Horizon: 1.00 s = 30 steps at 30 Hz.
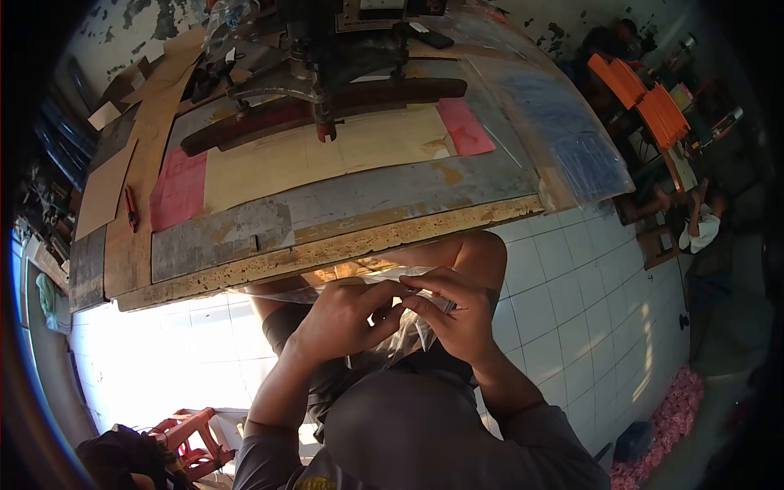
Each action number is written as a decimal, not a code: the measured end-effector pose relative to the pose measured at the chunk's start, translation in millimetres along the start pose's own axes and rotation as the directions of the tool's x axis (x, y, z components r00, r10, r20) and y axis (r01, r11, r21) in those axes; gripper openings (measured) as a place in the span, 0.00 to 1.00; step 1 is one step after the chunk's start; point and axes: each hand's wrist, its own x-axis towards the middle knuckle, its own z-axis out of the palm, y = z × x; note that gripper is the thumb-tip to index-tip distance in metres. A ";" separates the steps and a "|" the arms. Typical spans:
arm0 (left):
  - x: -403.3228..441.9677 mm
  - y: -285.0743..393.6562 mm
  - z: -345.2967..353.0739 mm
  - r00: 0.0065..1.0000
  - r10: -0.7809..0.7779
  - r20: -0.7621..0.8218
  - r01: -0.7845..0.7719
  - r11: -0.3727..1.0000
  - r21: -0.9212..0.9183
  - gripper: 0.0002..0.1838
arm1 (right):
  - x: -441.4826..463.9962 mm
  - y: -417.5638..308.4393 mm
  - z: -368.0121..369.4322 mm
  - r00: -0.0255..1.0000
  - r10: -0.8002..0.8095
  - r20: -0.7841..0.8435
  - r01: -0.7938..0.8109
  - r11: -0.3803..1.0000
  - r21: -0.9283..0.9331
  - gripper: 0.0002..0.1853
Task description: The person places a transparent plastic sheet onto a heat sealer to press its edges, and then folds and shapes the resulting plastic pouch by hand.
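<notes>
Over my lap, below the worktable's front edge, both of my hands are closed in pinches close together. My left hand (345, 317) has thumb and index finger pressed together on clear plastic film (400, 346). My right hand (459, 314) pinches the same film just beside it, the fingertips of both hands almost touching. The film is thin and shiny, hanging down between the hands and spreading left under the table edge. Whether it is a bag or a loose sheet I cannot tell.
A heavy press (314, 77) with a long dark bar (367, 96) stands on the worktable (343, 233). Under the bar lies a yellow sheet (318, 155) with pink ends. A red cutter (131, 207) is at left, stacked clear plastic (584, 163) at right. Another person (704, 224) sits far right.
</notes>
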 end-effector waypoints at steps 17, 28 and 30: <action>6.5 2.7 4.3 0.987 -0.158 -0.019 0.143 0.934 -0.329 0.17 | 6.0 2.1 -8.1 0.996 0.037 -0.085 -0.038 0.999 -0.013 0.13; 8.9 3.0 -4.3 0.981 -0.178 -0.083 0.151 0.953 -0.262 0.19 | 13.1 3.1 -3.5 0.980 -0.035 -0.198 0.009 0.991 -0.132 0.07; 7.9 0.1 -4.1 0.981 -0.157 -0.111 0.127 0.962 -0.241 0.20 | 12.9 4.8 -5.5 0.983 -0.044 -0.180 0.018 0.990 -0.141 0.07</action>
